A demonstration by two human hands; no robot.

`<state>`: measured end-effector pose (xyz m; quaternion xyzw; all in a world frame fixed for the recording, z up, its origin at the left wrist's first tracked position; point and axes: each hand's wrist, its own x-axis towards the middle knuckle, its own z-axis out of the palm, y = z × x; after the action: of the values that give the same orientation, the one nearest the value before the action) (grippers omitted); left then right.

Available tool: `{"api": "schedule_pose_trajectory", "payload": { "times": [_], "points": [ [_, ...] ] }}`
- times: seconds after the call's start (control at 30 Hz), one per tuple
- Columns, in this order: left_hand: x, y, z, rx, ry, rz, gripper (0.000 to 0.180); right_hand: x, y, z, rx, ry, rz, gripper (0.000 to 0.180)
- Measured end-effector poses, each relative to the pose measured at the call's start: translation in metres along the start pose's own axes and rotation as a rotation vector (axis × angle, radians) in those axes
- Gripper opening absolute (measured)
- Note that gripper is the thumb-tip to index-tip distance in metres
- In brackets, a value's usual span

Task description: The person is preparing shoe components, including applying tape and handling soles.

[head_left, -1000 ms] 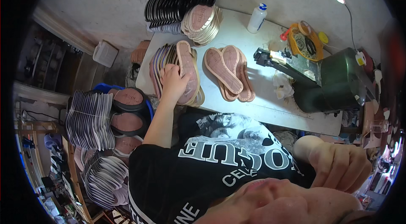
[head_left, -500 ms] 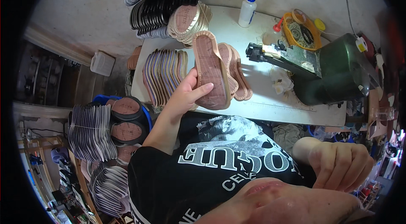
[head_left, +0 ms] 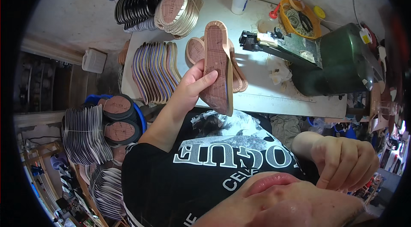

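Shoe sole [head_left: 217,66], brown, lifted above tabletop [head_left: 261,94], pinched in left hand [head_left: 190,90] thumb-over-edge. Right hand [head_left: 344,160] loosely curled, empty, low beside sole. Step judged: pick-up for inspection; next likely needs second-hand support.

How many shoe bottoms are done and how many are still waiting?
No count is possible. The left hand holds one brown sole lifted above the white table. A fanned row of soles and more soles lie there, finished or waiting unclear. The right hand is empty.

Bare tabletop [head_left: 261,85] between sole stacks [head_left: 156,75] and green machine [head_left: 338,64].
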<state>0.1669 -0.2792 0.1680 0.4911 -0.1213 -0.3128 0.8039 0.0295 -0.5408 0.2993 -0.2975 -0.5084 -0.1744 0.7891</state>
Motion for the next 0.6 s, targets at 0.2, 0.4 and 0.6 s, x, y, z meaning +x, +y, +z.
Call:
{"api": "schedule_pose_trajectory", "payload": {
  "times": [0.2,0.4,0.6],
  "points": [
    [0.002,-0.002,-0.002,-0.055,0.007,-0.003,0.047,0.001,0.009,-0.005,-0.023,0.037,0.004,0.018],
    [0.006,0.001,-0.001,-0.036,-0.012,-0.006,0.048,0.003,0.005,-0.008,0.019,0.048,-0.044,0.018],
    [0.008,0.01,0.009,0.004,-0.033,-0.023,0.05,0.007,0.0,-0.008,0.04,-0.042,0.03,0.017]
  ]
}}
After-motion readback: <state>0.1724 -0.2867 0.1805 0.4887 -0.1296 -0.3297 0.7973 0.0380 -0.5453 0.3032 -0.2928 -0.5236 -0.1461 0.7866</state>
